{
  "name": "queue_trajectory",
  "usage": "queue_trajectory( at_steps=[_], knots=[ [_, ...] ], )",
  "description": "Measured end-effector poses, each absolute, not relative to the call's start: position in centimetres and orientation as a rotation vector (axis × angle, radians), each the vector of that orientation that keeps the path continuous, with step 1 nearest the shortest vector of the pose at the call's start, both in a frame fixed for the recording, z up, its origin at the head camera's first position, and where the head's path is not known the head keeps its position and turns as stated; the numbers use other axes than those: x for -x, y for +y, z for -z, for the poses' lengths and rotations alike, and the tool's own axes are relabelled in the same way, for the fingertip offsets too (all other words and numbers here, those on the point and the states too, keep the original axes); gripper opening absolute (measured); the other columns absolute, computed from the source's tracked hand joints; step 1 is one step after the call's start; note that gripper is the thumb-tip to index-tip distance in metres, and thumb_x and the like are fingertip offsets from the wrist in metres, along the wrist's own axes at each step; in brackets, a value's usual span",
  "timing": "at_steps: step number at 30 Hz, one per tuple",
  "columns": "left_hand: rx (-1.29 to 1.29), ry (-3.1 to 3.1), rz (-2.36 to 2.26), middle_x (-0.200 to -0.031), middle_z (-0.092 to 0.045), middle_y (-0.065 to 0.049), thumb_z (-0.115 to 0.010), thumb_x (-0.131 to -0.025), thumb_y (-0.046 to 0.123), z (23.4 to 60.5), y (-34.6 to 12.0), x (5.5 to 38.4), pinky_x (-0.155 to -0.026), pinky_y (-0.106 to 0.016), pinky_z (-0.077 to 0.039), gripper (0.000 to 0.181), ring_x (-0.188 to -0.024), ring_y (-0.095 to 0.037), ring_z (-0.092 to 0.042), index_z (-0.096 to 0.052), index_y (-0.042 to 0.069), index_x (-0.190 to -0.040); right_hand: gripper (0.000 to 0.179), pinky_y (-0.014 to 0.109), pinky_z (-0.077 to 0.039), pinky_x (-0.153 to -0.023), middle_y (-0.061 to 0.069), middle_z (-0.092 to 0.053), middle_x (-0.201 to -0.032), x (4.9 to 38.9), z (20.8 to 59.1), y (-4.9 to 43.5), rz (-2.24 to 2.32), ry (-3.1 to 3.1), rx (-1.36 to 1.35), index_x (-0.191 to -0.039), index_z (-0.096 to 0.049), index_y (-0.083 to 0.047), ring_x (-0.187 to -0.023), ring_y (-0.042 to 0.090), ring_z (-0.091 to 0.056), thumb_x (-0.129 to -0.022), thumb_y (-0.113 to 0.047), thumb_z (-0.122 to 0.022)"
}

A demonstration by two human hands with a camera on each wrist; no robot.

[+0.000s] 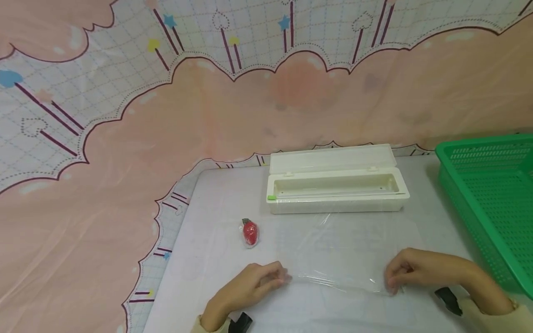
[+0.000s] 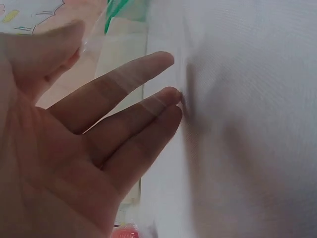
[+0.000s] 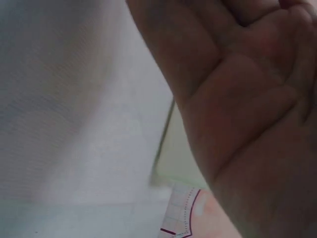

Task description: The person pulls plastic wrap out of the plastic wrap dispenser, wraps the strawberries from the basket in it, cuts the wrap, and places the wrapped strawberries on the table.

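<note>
A sheet of clear cling film (image 1: 333,254) stretches over the tabletop from a white cling film dispenser (image 1: 337,203), whose lid (image 1: 333,159) stands raised at the back. At the near left corner of the film, my left hand (image 1: 254,284) pinches the edge between thumb and index finger; its other fingers extend in the left wrist view (image 2: 109,114). My right hand (image 1: 424,268) pinches the near right corner. Its fingertips are out of sight in the right wrist view, where the palm (image 3: 247,114) fills much of the picture. Creases run along the film's near edge.
Left of the film lies a red strawberry-like piece (image 1: 250,232) with a dark green top, wrapped in clear film. A green perforated basket (image 1: 470,212) stands at the right. Patterned cloth (image 1: 200,111) lies beyond the white tabletop (image 1: 216,199). A small green tab (image 1: 271,197) sits on the dispenser's left end.
</note>
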State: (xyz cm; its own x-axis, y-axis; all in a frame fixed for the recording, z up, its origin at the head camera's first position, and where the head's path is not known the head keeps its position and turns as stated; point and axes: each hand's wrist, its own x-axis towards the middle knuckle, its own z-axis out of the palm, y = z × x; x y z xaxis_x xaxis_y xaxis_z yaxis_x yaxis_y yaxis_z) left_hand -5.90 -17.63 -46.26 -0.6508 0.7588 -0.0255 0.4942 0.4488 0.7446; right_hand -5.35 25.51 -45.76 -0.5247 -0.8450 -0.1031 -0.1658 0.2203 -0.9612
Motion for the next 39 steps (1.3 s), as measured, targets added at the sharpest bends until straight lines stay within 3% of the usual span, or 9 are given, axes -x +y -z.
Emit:
queue_trajectory(
  at_steps=[3, 8, 15, 19, 25, 29, 33, 39],
  knots=[
    [-1.124, 2.326, -1.02, -0.112, -0.074, 0.006, -0.058, -0.101, 0.03, 46.3, -17.8, 5.9, -0.102, -0.032, -0.05, 0.012, -0.117, -0.01, -0.064, -0.063, 0.02, -0.096, 0.013, 0.023, -0.055, -0.062, 0.003, -0.075, -0.084, 5.2, 45.9, 25.6, 1.316, 1.875, 0.945, -0.092, -0.076, -0.01, -0.076, -0.006, -0.059, -0.095, -0.013, -0.063],
    [-1.164, 2.309, -0.985, -0.117, -0.072, 0.006, -0.064, -0.097, 0.032, 46.1, -18.0, 5.8, -0.106, -0.034, -0.048, 0.013, -0.123, -0.016, -0.061, -0.066, 0.022, -0.089, 0.012, 0.024, -0.057, -0.067, 0.005, -0.076, -0.089, 5.1, 46.3, 25.7, 1.33, 1.834, 1.054, -0.093, -0.077, -0.006, -0.083, -0.001, -0.065, -0.093, -0.007, -0.065],
    [-1.102, 2.278, -0.978, -0.121, -0.07, 0.01, -0.077, -0.088, 0.026, 46.1, -18.1, 5.4, -0.11, -0.033, -0.043, 0.017, -0.129, -0.015, -0.056, -0.063, 0.025, -0.078, 0.017, 0.024, -0.055, -0.07, -0.002, -0.075, -0.09, 4.7, 46.7, 25.7, 1.334, 1.867, 1.031, -0.092, -0.079, -0.013, -0.085, -0.001, -0.064, -0.095, -0.008, -0.064],
    [-1.054, 2.255, -0.978, -0.121, -0.069, 0.012, -0.081, -0.084, 0.024, 46.3, -18.2, 5.3, -0.112, -0.035, -0.041, 0.019, -0.133, -0.015, -0.053, -0.064, 0.025, -0.076, 0.021, 0.022, -0.053, -0.073, -0.005, -0.075, -0.088, 4.8, 47.1, 25.9, 1.302, 1.899, 1.017, -0.102, -0.077, -0.013, -0.088, 0.0, -0.064, -0.099, -0.007, -0.057],
    [-1.008, 2.211, -0.994, -0.123, -0.068, 0.013, -0.081, -0.083, 0.034, 46.7, -18.5, 5.0, -0.115, -0.037, -0.038, 0.02, -0.138, -0.017, -0.048, -0.064, 0.023, -0.078, 0.023, 0.021, -0.053, -0.077, -0.002, -0.076, -0.086, 4.9, 47.6, 26.0, 1.329, 1.823, 0.949, -0.113, -0.069, -0.006, -0.089, 0.006, -0.068, -0.102, -0.003, -0.049],
    [-1.015, 2.244, -1.008, -0.118, -0.07, 0.013, -0.076, -0.087, 0.039, 46.8, -18.4, 5.0, -0.114, -0.037, -0.04, 0.018, -0.135, -0.016, -0.051, -0.065, 0.025, -0.083, 0.015, 0.021, -0.051, -0.07, 0.0, -0.075, -0.08, 4.9, 47.7, 25.8, 1.34, 1.851, 0.95, -0.106, -0.069, -0.008, -0.078, 0.002, -0.066, -0.099, -0.004, -0.056],
    [-1.05, 2.305, -1.018, -0.115, -0.07, 0.013, -0.072, -0.091, 0.039, 47.0, -18.2, 5.0, -0.109, -0.033, -0.044, 0.017, -0.125, -0.011, -0.058, -0.067, 0.025, -0.099, 0.008, 0.02, -0.049, -0.063, 0.0, -0.073, -0.072, 4.7, 47.7, 25.4, 1.325, 1.926, 0.977, -0.099, -0.068, -0.012, -0.066, -0.003, -0.06, -0.096, -0.007, -0.063],
    [-1.136, 2.441, -0.949, -0.129, -0.062, 0.01, -0.077, -0.087, 0.034, 47.5, -17.9, 5.1, -0.107, -0.029, -0.045, 0.04, -0.123, -0.007, -0.056, -0.064, 0.021, -0.122, 0.004, 0.019, -0.047, -0.059, -0.003, -0.069, -0.066, 4.4, 47.4, 24.9, 1.292, 2.024, 0.976, -0.095, -0.065, -0.014, -0.062, -0.009, -0.052, -0.094, -0.01, -0.066]
  ],
)
